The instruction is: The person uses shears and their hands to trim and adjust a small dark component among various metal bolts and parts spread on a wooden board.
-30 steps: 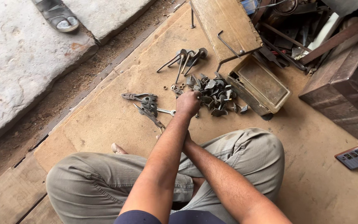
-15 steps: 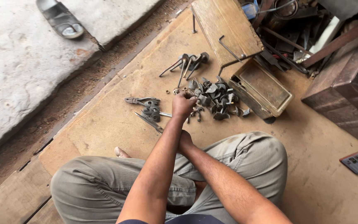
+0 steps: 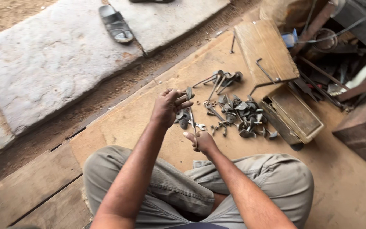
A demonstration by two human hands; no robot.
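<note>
From the head camera, the person sits cross-legged on a brown board (image 3: 149, 127) on the floor, so the metal parts lie spread within arm's reach in front of the knees. The pile of small dark parts (image 3: 242, 114) sits beside an open wooden box (image 3: 295, 114), with a few long-stemmed pieces (image 3: 217, 80) laid apart above it.

The left hand (image 3: 168, 106) is raised over the board, fingers curled and pinching a slim metal piece (image 3: 190, 99) upright at its top end. The right hand (image 3: 202, 142) is lower, near the knee, loosely clenched about the piece's lower end, though the contact is hard to tell. A sandal (image 3: 115, 23) lies on the stone slab (image 3: 43, 72) beyond.
</note>
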